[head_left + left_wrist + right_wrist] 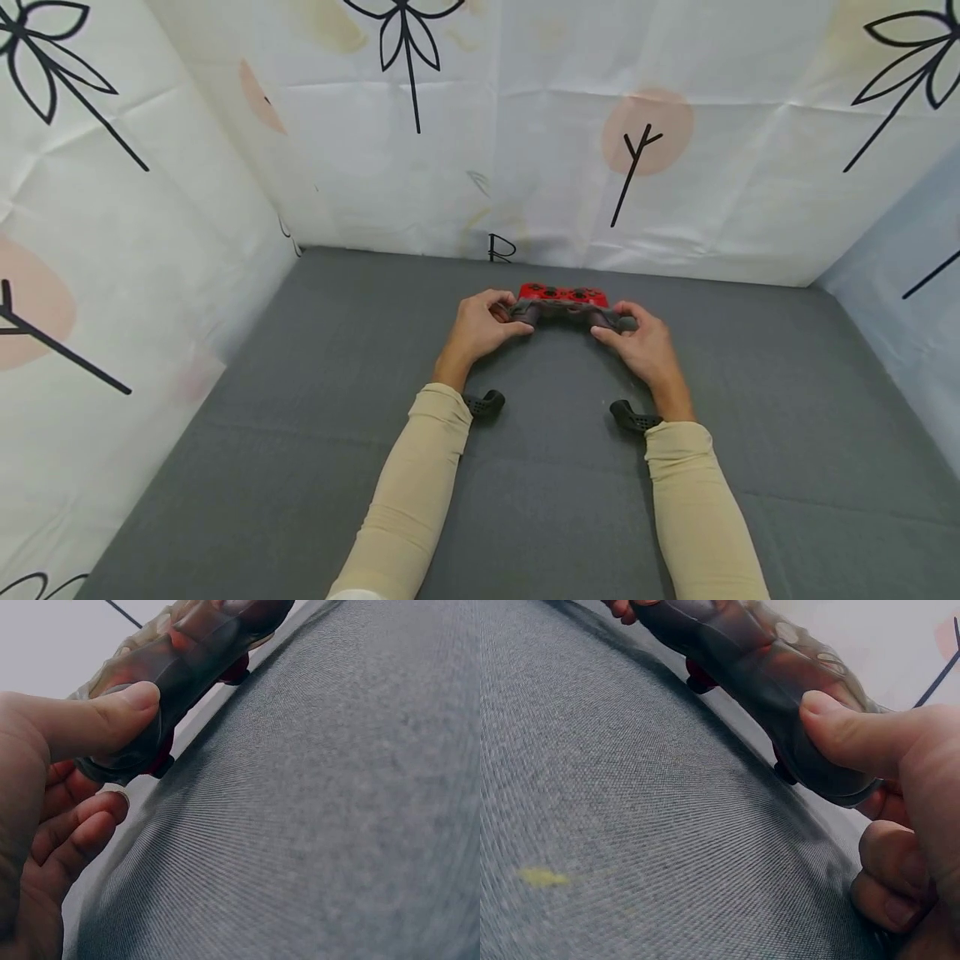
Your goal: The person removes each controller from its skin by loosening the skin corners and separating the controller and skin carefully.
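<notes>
A red game controller (564, 294) with dark buttons shows beyond a smoky, translucent cover (572, 311) near the back of the table. My left hand (482, 323) pinches its left end, thumb on the near side. My right hand (647, 343) grips the other end in the same way. In the left wrist view the thumb (112, 720) presses on the glossy cover, with red showing through. The right wrist view has the right thumb (847, 735) on the cover too. Red and black knobs (700, 675) stick out below it, close over the table. The fingertips behind are partly hidden.
Grey cloth covers the table (555, 508). A white printed sheet (525, 167) rises along the back edge, and others stand at the left and right sides. Black curved wrist mounts (486, 404) jut inward from both wrists. A small yellow mark (544, 877) lies on the cloth.
</notes>
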Demonstrator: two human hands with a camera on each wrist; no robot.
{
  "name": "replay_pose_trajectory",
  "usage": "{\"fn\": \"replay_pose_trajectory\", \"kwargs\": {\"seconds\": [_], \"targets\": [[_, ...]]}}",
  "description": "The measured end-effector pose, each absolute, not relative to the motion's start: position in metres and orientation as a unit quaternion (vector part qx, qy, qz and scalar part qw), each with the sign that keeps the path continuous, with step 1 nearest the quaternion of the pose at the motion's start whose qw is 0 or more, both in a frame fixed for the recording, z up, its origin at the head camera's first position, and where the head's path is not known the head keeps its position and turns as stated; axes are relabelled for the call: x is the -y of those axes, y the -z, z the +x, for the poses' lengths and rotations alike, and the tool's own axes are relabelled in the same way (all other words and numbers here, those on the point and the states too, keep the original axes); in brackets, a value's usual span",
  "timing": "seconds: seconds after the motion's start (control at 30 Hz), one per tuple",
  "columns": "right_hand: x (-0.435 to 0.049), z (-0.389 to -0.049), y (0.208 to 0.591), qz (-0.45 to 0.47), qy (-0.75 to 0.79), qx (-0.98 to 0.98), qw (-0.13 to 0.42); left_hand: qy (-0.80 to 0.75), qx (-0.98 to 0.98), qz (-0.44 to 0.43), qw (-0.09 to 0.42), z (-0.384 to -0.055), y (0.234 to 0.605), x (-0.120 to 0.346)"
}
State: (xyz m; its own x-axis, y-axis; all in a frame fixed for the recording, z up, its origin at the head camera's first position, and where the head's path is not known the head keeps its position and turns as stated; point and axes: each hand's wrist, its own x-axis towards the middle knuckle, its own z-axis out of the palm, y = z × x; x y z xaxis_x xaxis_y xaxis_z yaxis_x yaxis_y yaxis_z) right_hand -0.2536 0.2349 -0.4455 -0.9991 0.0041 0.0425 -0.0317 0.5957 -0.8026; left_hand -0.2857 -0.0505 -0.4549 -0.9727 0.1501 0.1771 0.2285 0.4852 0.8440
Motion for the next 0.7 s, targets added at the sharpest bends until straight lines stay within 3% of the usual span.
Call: {"fn": "replay_pose_trajectory", "kwargs": {"seconds": [0.37, 0.7], "targets": [[-0.2362, -0.252, 0.4453, 0.019, -0.459, 0.888, -0.006, 0.468, 0.875, -0.121, 0.024, -0.2818, 0.4534, 0.0516], [-0.2362, -0.2533, 0.4501, 0.011, -0.469, 0.883, 0.028, 0.462, 0.878, -0.124, 0.021, -0.2836, 0.4542, 0.0462]]}}
